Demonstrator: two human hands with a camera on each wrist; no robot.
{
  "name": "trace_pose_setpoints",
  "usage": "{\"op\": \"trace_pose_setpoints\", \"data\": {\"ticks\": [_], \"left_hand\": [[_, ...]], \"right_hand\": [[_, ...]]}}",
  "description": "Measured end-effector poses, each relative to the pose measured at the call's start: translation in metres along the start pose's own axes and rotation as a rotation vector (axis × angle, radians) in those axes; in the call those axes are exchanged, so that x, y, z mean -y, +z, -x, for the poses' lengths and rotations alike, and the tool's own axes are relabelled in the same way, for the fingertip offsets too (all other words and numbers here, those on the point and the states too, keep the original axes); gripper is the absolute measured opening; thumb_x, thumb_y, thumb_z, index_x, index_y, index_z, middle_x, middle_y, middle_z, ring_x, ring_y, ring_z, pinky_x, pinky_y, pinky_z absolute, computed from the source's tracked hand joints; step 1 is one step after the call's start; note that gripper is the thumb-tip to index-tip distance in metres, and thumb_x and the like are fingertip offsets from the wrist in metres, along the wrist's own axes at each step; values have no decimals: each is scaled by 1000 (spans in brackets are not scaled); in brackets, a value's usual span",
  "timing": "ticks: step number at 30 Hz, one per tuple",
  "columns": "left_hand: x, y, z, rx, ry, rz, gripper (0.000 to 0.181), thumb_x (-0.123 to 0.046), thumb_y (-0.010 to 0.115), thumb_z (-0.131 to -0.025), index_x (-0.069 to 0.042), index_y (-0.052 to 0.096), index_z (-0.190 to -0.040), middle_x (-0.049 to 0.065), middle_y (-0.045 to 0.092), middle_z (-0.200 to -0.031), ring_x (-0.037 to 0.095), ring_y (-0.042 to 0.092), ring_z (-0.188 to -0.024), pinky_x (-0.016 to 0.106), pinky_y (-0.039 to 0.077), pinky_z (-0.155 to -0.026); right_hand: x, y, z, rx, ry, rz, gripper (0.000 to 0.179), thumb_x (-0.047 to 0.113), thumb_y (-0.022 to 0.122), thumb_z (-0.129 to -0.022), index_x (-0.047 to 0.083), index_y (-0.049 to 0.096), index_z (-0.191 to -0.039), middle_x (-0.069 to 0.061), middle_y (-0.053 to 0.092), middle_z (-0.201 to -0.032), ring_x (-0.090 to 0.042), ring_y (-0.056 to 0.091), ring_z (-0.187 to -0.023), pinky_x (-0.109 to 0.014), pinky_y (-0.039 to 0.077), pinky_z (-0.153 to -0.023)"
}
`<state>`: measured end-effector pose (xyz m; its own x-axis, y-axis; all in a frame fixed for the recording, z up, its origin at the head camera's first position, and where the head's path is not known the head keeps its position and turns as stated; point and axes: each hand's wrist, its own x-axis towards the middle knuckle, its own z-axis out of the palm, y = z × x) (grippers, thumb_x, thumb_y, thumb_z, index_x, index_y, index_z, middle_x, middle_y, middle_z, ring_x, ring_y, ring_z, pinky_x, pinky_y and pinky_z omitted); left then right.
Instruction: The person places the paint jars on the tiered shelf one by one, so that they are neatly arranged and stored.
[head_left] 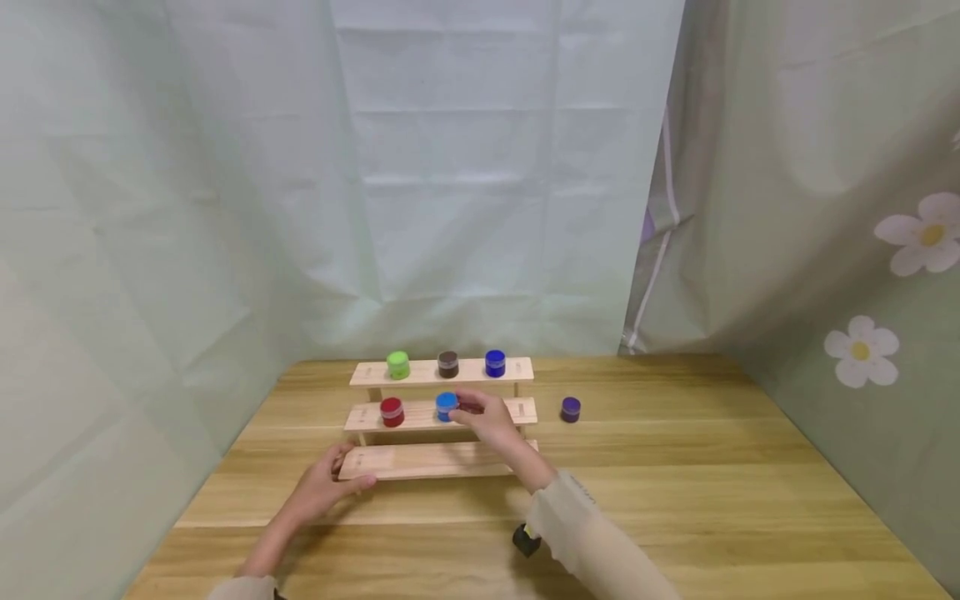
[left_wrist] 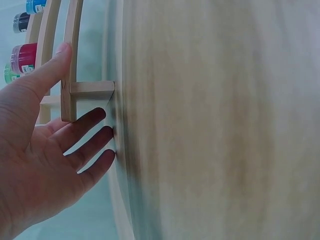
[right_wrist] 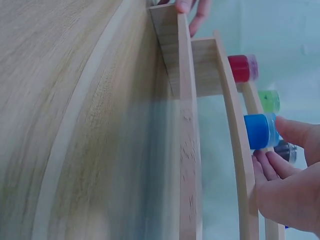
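Note:
A three-step wooden rack [head_left: 435, 460] stands on the table. My left hand [head_left: 321, 483] is at the left end of its lowest step. In the left wrist view the thumb touches that step, while the other fingers [left_wrist: 89, 150] spread loosely beside its end. My right hand [head_left: 491, 423] pinches a light-blue jar [head_left: 446, 406] on the middle step, thumb on one side and fingers on the other. A red jar [head_left: 392, 412] stands left of it. On the top step are a green jar [head_left: 398, 365], a dark brown jar [head_left: 447, 364] and a dark-blue jar [head_left: 495, 363].
A purple jar [head_left: 571, 409] stands on the wooden table [head_left: 675, 483], right of the rack. Near my right sleeve is a small black object [head_left: 527, 540], partly covered by the sleeve. Pale curtains [head_left: 480, 183] hang behind the table and along its sides.

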<state>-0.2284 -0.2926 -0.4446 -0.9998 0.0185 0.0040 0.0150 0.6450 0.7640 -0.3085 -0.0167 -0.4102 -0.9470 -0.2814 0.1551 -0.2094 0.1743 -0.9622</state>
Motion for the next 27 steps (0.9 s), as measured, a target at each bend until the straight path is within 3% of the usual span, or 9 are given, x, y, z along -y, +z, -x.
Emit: {"op": "trace_pose_setpoints", "data": {"ticks": [12,21,27], "left_hand": [[0,-1,0,10,-17,-9,79,-33,75,-86,7,35,-141,39,48,-136,46,54,-124,53,45,-101],[-1,-3,-1,14,-20,-24,77,-34,74,-87,6,35,-141,39,48,-136,46,54,-125,54,44,-101],[-2,-2,-2,29,-32,-28,79,-35,74,-86,5,33,-142,39,47,-137,47,51,-127,57,42,-103]], "right_hand": [[2,-27,10,-33,68,-62,37,11,65,-93,-1,60,-128,-20,65,-126,-30,63,-115,-33,52,-96],[10,-61,15,-96,97,-73,35,11,64,-94,1,61,-127,-20,64,-126,-26,64,-113,-31,53,-96],[12,-88,14,-150,122,-91,37,10,64,-94,2,59,-130,-19,65,-125,-20,65,-110,-36,49,-102]]}}
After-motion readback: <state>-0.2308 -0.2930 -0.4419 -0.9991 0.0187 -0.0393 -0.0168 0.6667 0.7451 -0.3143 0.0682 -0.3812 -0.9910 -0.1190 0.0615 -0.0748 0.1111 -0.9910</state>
